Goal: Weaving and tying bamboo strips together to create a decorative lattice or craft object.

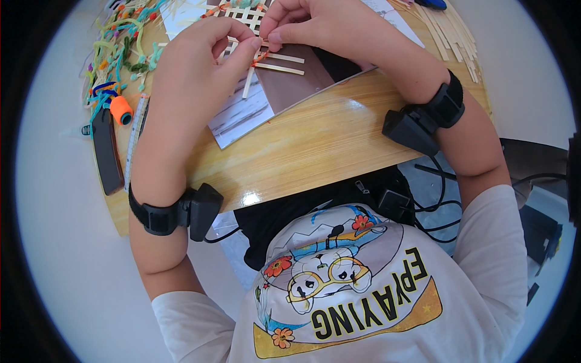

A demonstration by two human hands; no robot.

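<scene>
A lattice of pale flat wooden strips (286, 58) lies under my hands at the top of the view, with loose strip ends sticking out toward me. Orange cord (260, 57) is wound around some of its crossings, and light green cord (245, 3) shows at its far edge. My left hand (209, 57) pinches thumb against forefinger at the lattice's near edge, closed on the orange cord. Close beside it, my right hand (308, 24) is also closed in a pinch, on the same cord. The fingers partly hide the cord and the lattice's middle.
Beneath the lattice lies a glossy printed board (290, 91) on the wooden table (315, 139). Tangled coloured cords (130, 45), an orange spool (121, 110), a dark phone-like slab (107, 151) and a ruler (134, 139) sit at left. Loose strips (451, 36) lie far right.
</scene>
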